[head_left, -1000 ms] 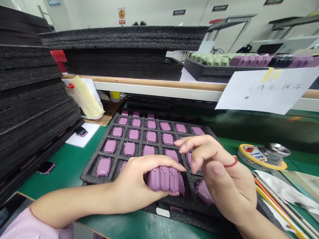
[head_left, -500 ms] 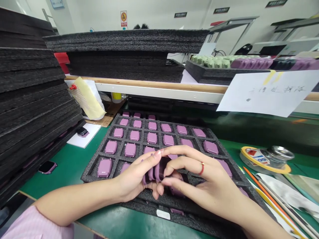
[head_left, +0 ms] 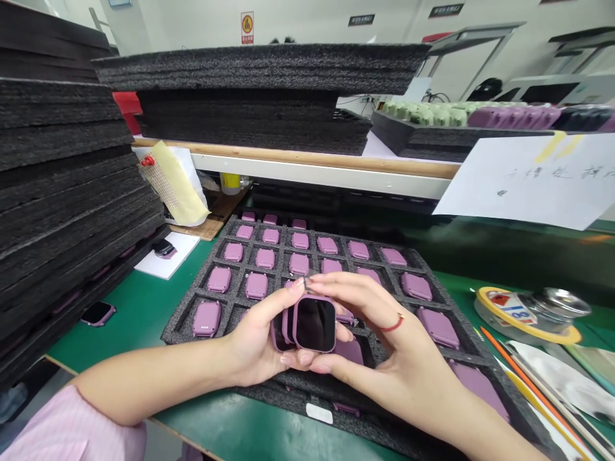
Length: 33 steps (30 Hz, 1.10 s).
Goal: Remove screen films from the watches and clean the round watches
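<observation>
Several purple smartwatch bodies with black screens (head_left: pixel 315 325) stand stacked in my left hand (head_left: pixel 262 333), its thumb over their upper edge and its fingers beneath. The front screen faces me. My right hand (head_left: pixel 379 333) closes on the front watch from the right, fingers along the top and thumb near the lower corner. Below both hands lies a black foam tray (head_left: pixel 336 416) with purple watch bodies in its compartments, such as one watch body (head_left: pixel 207 318) lying back up at the left. The hands hide part of the tray's middle.
Tall stacks of black foam (head_left: pixel 72 147) rise at the left. A shelf (head_left: pixel 298 168) with more foam spans the back. A single watch (head_left: pixel 98 312) lies on the green table at the left. At the right are a yellow tape roll (head_left: pixel 528 330), a metal-topped bottle (head_left: pixel 560 302) and sticks.
The front watch has turned so its screen faces me. My right fingers have gone from a pinch at its side to a wider hold around its edges. The view has shifted slightly.
</observation>
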Motion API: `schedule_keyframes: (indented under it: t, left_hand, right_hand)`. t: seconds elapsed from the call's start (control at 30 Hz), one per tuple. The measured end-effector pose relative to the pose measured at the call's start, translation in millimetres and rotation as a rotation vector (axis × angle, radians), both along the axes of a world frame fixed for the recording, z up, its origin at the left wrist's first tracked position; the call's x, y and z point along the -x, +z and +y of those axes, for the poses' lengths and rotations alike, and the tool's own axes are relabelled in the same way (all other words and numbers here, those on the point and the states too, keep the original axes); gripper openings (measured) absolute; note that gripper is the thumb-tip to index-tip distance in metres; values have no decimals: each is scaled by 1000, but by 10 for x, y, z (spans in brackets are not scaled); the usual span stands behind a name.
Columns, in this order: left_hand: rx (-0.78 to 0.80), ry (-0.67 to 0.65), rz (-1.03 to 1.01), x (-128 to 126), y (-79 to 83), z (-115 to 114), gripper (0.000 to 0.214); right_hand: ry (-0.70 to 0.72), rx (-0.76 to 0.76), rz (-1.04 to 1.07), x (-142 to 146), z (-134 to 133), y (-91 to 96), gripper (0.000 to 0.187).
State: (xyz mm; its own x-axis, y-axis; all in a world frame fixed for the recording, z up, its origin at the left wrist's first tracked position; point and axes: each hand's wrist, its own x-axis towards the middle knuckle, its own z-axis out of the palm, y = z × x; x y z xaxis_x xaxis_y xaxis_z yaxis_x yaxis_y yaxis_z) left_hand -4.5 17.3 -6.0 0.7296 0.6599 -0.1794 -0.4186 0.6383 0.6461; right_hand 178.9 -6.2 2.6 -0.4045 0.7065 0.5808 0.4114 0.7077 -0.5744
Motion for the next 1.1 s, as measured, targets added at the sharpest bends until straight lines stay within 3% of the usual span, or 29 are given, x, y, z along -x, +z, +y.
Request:
schedule_keyframes:
  t: [0.1, 0.23, 0.33, 0.4, 0.47, 0.53, 0.63, 0.8, 0.87, 0.97, 1.03, 1.1]
  left_hand:
    - [2, -8, -23, -2, -3, 2, 49]
    - [1, -31, -55, -1, -2, 4, 48]
    - [0, -44, -97, 1, -10, 0, 42]
    - [-4, -44, -108, 1, -19, -5, 42]
    - [-1, -43, -103, 0, -26, -9, 44]
    - [15, -32, -94, 0, -29, -11, 44]
    - [39, -15, -84, 6, -19, -17, 42]
    - [70, 11, -35, 9, 13, -34, 44]
    - [82, 16, -21, 4, 23, -40, 45]
    - [58, 40, -15, -12, 26, -53, 45]
    - [-6, 59, 6, -27, 15, -66, 44]
    - [-106, 66, 31, -43, -11, -77, 46]
  right_hand:
    - [10, 4, 10, 1, -3, -24, 53]
    - [23, 68, 89, 3, -39, 4, 65]
    - [-93, 61, 381, -1, -55, 55, 43]
    - [-234, -42, 494, -27, -55, 101, 26]
    - [-277, -181, 389, -73, -59, 153, 23]
    - [-174, -294, 161, -122, -83, 197, 29]
    - [1, -274, -74, -148, -168, 203, 36]
    - [23, -95, 28, -68, -281, 70, 37]
    - [35, -133, 4, -40, -263, 40, 38]
    - [4, -308, -88, -3, -188, 49, 36]
    - [-55, -405, -126, 28, -136, 59, 45]
    - [-114, -380, -132, 58, -99, 51, 58]
